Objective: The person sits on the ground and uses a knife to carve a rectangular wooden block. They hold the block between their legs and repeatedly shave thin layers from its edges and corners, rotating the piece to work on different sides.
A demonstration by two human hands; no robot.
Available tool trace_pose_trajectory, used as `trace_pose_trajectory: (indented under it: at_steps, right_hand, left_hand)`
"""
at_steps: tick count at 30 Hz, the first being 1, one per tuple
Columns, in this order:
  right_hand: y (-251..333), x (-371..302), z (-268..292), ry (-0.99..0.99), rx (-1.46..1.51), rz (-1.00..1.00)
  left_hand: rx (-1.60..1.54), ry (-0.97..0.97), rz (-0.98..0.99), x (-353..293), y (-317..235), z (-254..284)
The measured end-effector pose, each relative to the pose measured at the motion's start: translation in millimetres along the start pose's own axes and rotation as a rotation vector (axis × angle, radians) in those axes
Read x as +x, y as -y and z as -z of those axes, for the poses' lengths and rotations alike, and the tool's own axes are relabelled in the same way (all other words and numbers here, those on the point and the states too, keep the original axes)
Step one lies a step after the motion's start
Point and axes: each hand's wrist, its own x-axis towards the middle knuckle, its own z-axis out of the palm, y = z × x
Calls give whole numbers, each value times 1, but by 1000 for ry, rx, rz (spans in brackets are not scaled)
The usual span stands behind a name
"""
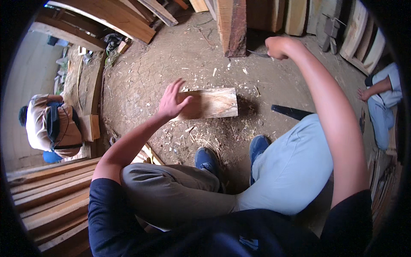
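A short block of pale wood stands on the dirt floor in front of my feet. My left hand rests flat against the block's left end, fingers spread. My right hand is raised above and to the right of the block, closed around the handle of a blade tool whose metal blade points left. Wood chips lie scattered around the block. My blue shoes are planted just below it.
Planks and beams lean along the back. Stacked boards lie at my lower left. One person crouches at the left; another person's foot and leg show at the right. A dark flat object lies right of the block.
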Motion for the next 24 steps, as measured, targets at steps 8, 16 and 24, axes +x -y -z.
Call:
trace_pose_trajectory:
  at_steps: [8,16,24]
  right_hand:
    - [17,-6,1,44,49,46]
    - [13,-2,-3,-14,-70,134]
    - [22,-8,0,63,-84,93]
  left_hand:
    - [7,615,-83,74,-51,-28]
    - [-45,834,-30,89,-43,-40]
    - [30,737,-183,21,-75,-47]
